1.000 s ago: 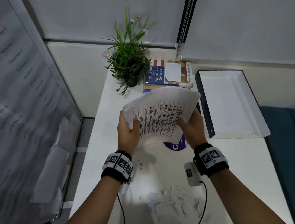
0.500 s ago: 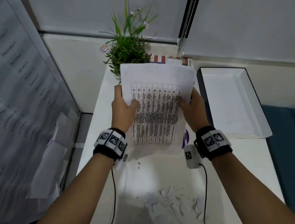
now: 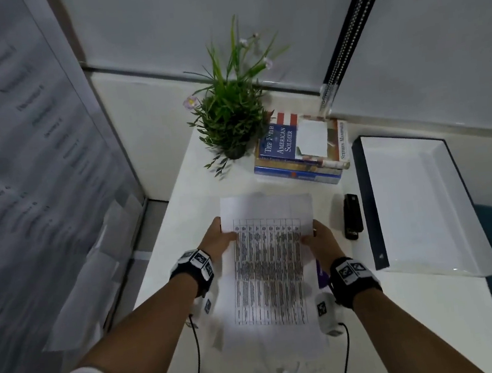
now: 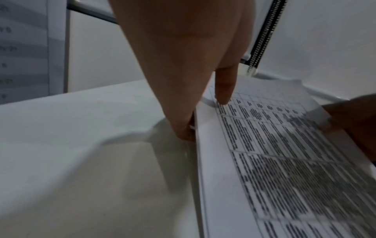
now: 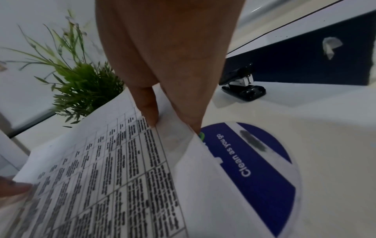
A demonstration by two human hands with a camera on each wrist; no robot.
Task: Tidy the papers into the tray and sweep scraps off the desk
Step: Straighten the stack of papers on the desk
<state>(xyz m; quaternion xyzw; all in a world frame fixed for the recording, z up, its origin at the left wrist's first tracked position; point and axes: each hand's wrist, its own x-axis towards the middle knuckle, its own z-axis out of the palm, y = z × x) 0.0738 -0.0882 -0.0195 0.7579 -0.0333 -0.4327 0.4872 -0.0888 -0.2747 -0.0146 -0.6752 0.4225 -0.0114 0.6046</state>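
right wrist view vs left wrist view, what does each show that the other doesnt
Only the right wrist view shows the black stapler, the potted plant, the tray with its dark side wall, and the round blue "Clean as you go" sticker. Only the left wrist view shows the bead chain and the printed wall sheet on the left. Both show the stack of papers pinched at its edges, and the white desk.

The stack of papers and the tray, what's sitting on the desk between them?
A black stapler lies between the papers and the tray, clearest in the head view; a round blue sticker also shows by the papers' right edge.
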